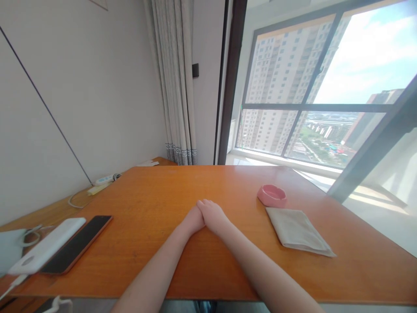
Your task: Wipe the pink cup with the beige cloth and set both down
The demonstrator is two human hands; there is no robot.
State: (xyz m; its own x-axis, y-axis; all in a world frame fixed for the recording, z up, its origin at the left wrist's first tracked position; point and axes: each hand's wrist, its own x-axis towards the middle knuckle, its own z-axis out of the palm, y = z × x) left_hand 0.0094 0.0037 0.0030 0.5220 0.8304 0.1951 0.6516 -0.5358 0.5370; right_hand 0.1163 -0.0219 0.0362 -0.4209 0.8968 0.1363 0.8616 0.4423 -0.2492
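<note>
My left hand (193,219) and my right hand (213,216) rest together on the wooden table (156,191), near its middle. The right one lies over the left, its fingers closed around it. Most of the left fingers are hidden underneath. To the right of my hands lies a folded pale grey cloth (298,230). A pink bowl (272,196) with an angular rim stands just behind the cloth. Neither hand touches the cloth or the bowl.
At the left edge lie a dark phone (78,245) and a white power bank (48,245) with a cable plugged in. A white power strip (104,180) sits beyond the table by the wall. A curtain (176,87) hangs behind; a large window (312,104) is at right.
</note>
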